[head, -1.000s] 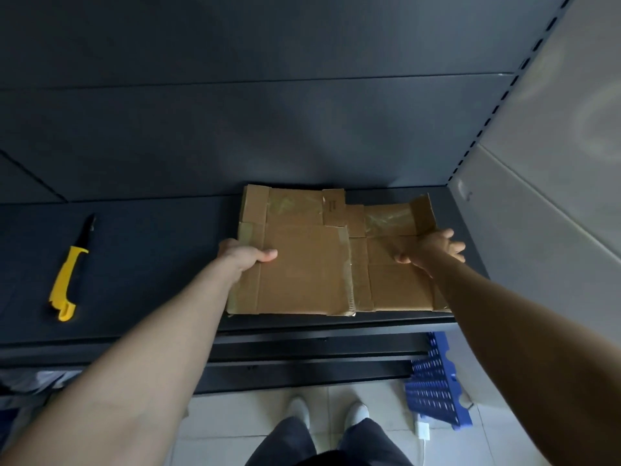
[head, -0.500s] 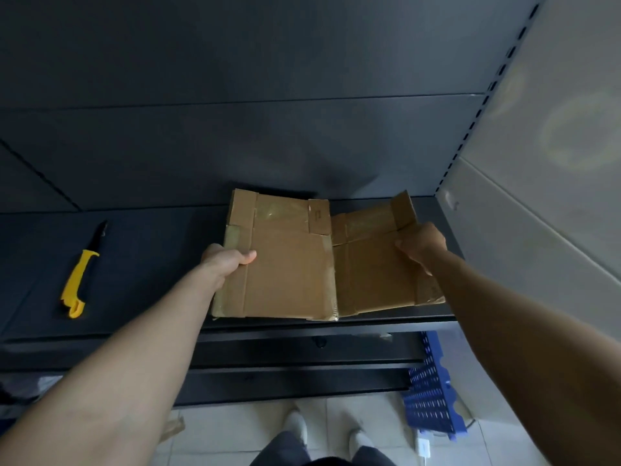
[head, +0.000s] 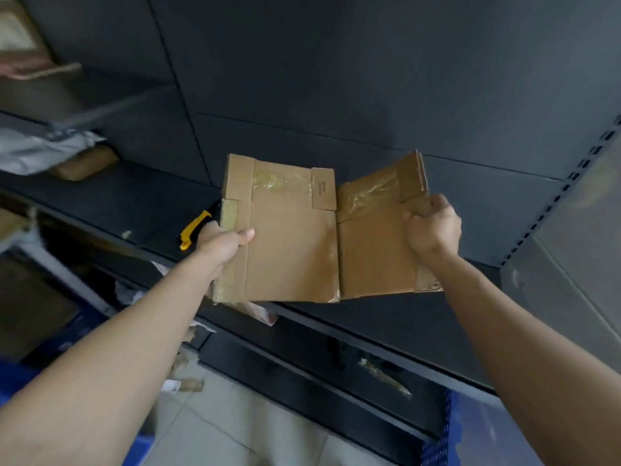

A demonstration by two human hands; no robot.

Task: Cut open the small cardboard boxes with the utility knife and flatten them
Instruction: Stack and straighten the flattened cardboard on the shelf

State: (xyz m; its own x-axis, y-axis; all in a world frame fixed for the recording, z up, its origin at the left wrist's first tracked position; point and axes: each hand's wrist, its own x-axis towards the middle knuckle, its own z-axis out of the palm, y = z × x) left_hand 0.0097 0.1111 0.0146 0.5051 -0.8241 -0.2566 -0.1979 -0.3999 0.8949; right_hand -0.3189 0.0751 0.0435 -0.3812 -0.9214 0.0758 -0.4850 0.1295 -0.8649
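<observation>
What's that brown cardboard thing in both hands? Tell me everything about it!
It is a flattened cardboard box, brown. Two big panels meet at a fold in the middle, with small flaps along the top and shiny clear tape stuck on. It is bent slightly at the fold, held up in front of the dark shelf. The left hand grips its left edge, the right hand its right side.

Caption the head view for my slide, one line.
Left hand and right hand grip opposite edges of the cut-open cardboard box over a dark shelf holding the utility knife.
</observation>
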